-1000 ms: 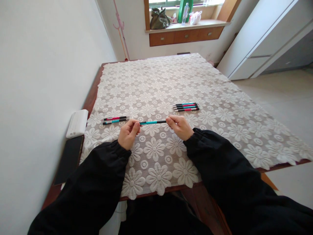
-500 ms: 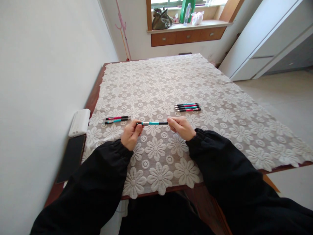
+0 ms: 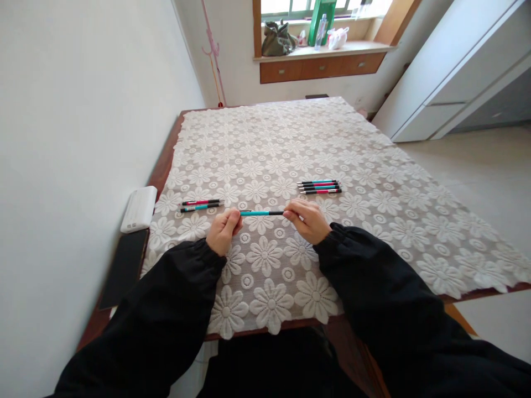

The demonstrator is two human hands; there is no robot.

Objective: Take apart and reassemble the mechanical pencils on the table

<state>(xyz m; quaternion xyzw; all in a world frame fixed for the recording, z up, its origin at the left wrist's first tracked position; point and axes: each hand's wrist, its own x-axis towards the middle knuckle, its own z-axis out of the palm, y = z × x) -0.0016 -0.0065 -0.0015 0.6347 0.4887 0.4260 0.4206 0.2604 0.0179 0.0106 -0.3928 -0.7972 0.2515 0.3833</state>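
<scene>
Near the front edge of the bench point(image 3: 166, 160), the left hand point(image 3: 222, 232) and right hand point(image 3: 309, 221) pinch each end of 1 teal pen point(image 3: 261, 213), level, probably just above the lace cloth point(image 3: 290, 138).

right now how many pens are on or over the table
7, though more could be stacked out of sight. One teal pen is held between the left hand and right hand; two pens lie left; four pens lie right.
</scene>
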